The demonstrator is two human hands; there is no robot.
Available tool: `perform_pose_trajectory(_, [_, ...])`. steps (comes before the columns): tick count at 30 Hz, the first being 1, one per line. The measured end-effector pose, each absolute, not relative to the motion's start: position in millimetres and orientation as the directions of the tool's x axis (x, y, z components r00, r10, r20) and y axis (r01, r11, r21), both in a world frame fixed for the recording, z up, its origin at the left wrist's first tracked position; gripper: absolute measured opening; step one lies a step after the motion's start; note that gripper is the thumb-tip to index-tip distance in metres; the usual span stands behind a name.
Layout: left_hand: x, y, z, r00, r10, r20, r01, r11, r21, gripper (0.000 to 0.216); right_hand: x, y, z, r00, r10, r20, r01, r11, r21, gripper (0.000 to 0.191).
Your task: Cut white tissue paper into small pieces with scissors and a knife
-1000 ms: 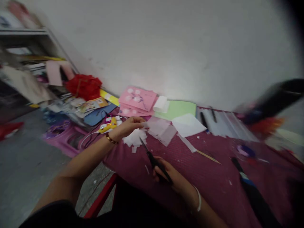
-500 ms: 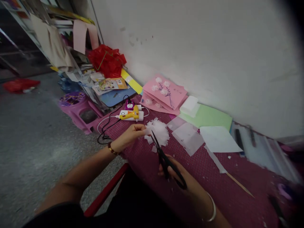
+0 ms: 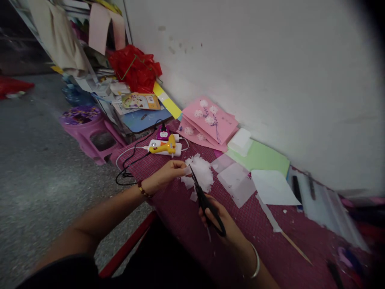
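My right hand (image 3: 222,224) is closed round the black handles of a pair of scissors (image 3: 204,200), whose blades point up at a small white paper piece (image 3: 188,171). My left hand (image 3: 167,174) pinches that piece between thumb and fingers. Just behind it a heap of white paper cuttings (image 3: 200,170) lies on the maroon checked table cover (image 3: 258,237). A bead bracelet sits on my left wrist and a pale bangle on my right.
A yellow glue gun (image 3: 164,147) lies on a white power strip, its black cord trailing off the edge. Pink flowered cards (image 3: 210,120), a green sheet (image 3: 264,154), translucent squares (image 3: 236,178), a white sheet (image 3: 272,186) and a wooden stick (image 3: 296,249) lie against the wall. A pink stool (image 3: 87,132) stands left.
The view has swung left and settled. My left hand let go of the translucent sheet and now pinches a small white piece, and the scissors have come up to it.
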State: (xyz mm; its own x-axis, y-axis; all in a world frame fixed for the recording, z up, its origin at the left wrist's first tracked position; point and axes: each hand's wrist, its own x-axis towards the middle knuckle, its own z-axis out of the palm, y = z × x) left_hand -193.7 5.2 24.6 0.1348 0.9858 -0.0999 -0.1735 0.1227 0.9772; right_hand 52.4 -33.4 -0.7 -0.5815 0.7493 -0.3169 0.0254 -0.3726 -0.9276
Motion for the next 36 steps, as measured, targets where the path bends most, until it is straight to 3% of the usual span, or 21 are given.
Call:
perform_pose_trajectory(9, [-193,10,14,0.116,0.983,-0.145,-0.228,0.168,0.959,0.025,53,-33,-4,-0.516,0.773,-0.37,0.057,-0.4,-0.915,0.069])
perform_pose_trajectory(16, [-196,15,20,0.057,0.981,-0.184,-0.156,0.19,0.969,0.026,75,-36,4,-0.594,0.722,-0.355,0.039,-0.415,-0.909,0.065])
perform_pose_trajectory(25, [-188,21,18,0.286,0.932,-0.224,0.061,0.216,0.975,0.018,73,-20,5,-0.609,0.707,-0.36,0.199,-0.303,-0.932,0.072])
perform_pose_trajectory(36, [-182,31,16,0.276,0.929,-0.247,0.129,0.219,0.967,0.016,73,-20,-5,-0.509,0.778,-0.369,0.207,-0.306,-0.929,0.064])
